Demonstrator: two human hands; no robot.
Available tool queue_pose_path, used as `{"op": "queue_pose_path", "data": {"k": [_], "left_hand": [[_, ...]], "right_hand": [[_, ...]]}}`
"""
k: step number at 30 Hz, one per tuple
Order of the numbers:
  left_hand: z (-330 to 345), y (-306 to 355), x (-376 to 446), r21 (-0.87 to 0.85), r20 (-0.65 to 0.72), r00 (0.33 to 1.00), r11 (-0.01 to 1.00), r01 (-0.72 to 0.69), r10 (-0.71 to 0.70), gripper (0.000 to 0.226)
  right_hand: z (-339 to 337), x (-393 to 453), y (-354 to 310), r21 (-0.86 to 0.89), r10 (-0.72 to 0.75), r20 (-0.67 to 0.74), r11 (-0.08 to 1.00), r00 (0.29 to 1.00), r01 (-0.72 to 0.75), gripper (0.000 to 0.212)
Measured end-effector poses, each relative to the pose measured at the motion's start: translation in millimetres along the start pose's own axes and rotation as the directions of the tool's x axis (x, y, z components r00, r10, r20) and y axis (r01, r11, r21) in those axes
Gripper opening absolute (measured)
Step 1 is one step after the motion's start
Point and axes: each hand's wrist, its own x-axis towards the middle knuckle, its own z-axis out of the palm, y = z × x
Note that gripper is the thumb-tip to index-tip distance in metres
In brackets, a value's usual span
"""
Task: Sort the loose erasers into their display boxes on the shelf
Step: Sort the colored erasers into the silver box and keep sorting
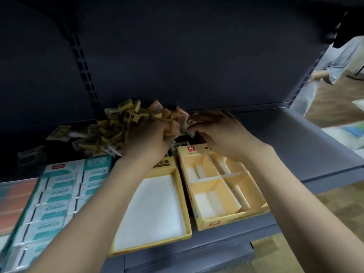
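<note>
Both forearms run up from the bottom corners of the frame and converge just above the middle, over the back of the shelf point(307, 138); the left hand point(151, 134) is curled tight around a clutch of small wrapped erasers; the right hand point(214, 133) bends its fingers down onto the same spot, pinching at a piece between the two hands, though blur hides exactly what it has.

Loose erasers point(126, 119) lie heaped at centre left, against the dark back panel, spreading toward the left edge; the pile sits just beyond and to the left of the hands, so the left hand is the nearer one to its bulk.

Below the hands, toward the camera, two yellow display boxes stand side by side with their long axes running from the pile toward the lower edge of the frame; the plain box point(157, 203) at lower centre shows a bare white floor; the divided box point(222, 186) to its right shows four compartments with nothing in them that I can see.

My judgement: sorting has barely begun, and any eraser must travel down-frame from the hands, straight back toward the camera, to land in either box.

Teal-and-white packs point(59, 194) fill the lower left.
</note>
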Motion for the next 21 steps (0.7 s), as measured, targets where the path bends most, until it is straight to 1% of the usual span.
{"op": "queue_pose_path", "data": {"k": [2, 5, 6, 9, 12, 16, 18, 21], "left_hand": [[6.5, 4.5, 3.7, 0.096, 0.001, 0.999, 0.995, 0.034, -0.035, 0.021], [16.7, 9.0, 8.7, 0.240, 0.056, 0.995, 0.968, 0.068, -0.084, 0.029], [19.9, 9.3, 10.0, 0.264, 0.078, 0.992, 0.962, 0.071, -0.095, 0.032], [23.9, 7.9, 13.2, 0.261, 0.113, 0.986, 0.961, 0.091, -0.124, 0.036], [20.9, 9.1, 13.6, 0.265, 0.120, 0.983, 0.959, 0.100, -0.136, 0.036], [18.0, 9.0, 11.3, 0.407, 0.070, 0.989, 0.909, 0.093, -0.133, 0.034], [17.2, 7.9, 9.8, 0.440, 0.066, 0.988, 0.893, 0.096, -0.139, 0.036], [16.8, 7.0, 9.2, 0.444, 0.082, 0.990, 0.893, 0.069, -0.117, 0.038]], "right_hand": [[3.1, 6.9, 12.2, -0.013, -0.088, -0.011, 0.996, 0.996, 0.088, 0.037], [9.9, 17.6, 31.5, -0.073, -0.119, 0.100, 0.989, 0.988, 0.126, 0.039], [12.6, 21.5, 36.6, -0.082, -0.128, 0.116, 0.987, 0.985, 0.138, 0.041], [19.1, 35.9, 46.4, -0.095, -0.179, 0.162, 0.976, 0.970, 0.196, 0.044], [24.2, 47.1, 49.6, -0.113, -0.217, 0.200, 0.963, 0.956, 0.243, 0.054], [31.1, 55.8, 45.1, -0.139, -0.254, 0.205, 0.949, 0.945, 0.285, 0.061], [33.8, 59.6, 43.1, -0.149, -0.257, 0.219, 0.944, 0.941, 0.293, 0.061], [35.7, 61.8, 42.1, -0.125, -0.240, 0.216, 0.955, 0.946, 0.270, 0.059]]}}
